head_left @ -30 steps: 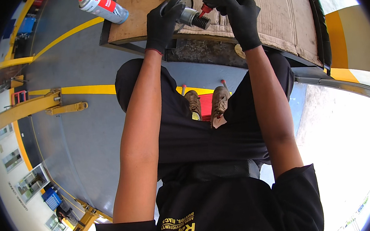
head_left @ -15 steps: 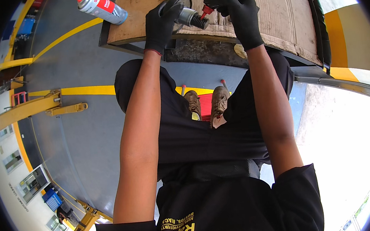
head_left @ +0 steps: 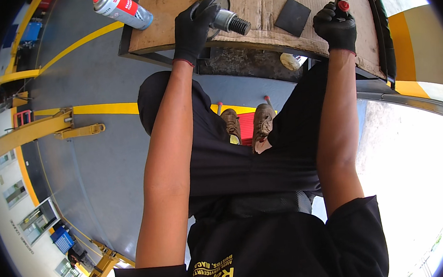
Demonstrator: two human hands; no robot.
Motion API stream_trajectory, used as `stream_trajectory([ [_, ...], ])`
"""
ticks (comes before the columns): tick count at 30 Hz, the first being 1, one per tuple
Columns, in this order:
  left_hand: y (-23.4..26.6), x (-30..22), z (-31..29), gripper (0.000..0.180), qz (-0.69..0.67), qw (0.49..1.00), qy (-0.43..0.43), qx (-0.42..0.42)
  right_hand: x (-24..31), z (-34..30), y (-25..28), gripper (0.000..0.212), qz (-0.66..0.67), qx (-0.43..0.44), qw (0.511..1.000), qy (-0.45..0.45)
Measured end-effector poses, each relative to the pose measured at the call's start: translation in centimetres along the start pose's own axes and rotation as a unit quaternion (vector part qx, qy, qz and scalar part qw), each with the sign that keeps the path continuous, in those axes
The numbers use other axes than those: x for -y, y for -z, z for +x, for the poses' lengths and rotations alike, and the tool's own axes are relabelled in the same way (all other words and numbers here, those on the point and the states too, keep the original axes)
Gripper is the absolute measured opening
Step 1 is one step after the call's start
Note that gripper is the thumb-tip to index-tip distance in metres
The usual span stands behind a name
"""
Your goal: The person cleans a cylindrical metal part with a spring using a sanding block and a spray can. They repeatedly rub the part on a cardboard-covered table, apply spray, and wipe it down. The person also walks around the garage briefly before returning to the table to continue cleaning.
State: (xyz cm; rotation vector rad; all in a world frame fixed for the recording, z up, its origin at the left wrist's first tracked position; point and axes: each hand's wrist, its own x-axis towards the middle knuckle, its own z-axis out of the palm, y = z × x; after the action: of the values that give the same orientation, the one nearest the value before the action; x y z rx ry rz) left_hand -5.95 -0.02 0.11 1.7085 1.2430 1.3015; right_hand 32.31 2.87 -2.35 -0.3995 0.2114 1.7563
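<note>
Nearby, a can (head_left: 124, 9) and seemingly flat square (head_left: 293, 17) flank threaded metal (head_left: 232, 22).

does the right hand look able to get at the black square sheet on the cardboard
Probably yes: the black square sheet lies uncovered on the cardboard, nothing between it and the right hand, though that hand holds a red-tipped black container.

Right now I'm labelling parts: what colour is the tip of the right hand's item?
The tip is red, in the head view.
</note>
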Motion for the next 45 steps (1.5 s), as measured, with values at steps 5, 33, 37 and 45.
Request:
stream_trajectory([
  [5, 0.6, 0.7, -0.2, 0.042, 0.009, 1.000, 0.007, 0.001, -0.1, 0.3, 0.1, 0.026, 0.042, 0.033, 0.998, -0.035],
  [33, 0.4, -0.4, -0.1, 0.042, -0.011, 1.000, 0.013, 0.013, -20.2, -2.0, -3.2, 0.062, -0.791, 0.058, 0.563, 0.230],
  [37, 0.3, -0.4, -0.1, 0.042, -0.003, 1.000, 0.015, 0.008, -20.9, -1.8, -2.9, 0.058, -0.803, 0.056, 0.533, 0.259],
  [45, 0.4, 1.1, 0.2, 0.044, 0.055, 0.997, -0.055, -0.010, -21.3, -2.1, -3.4, 0.062, -0.812, 0.164, 0.325, 0.456],
])
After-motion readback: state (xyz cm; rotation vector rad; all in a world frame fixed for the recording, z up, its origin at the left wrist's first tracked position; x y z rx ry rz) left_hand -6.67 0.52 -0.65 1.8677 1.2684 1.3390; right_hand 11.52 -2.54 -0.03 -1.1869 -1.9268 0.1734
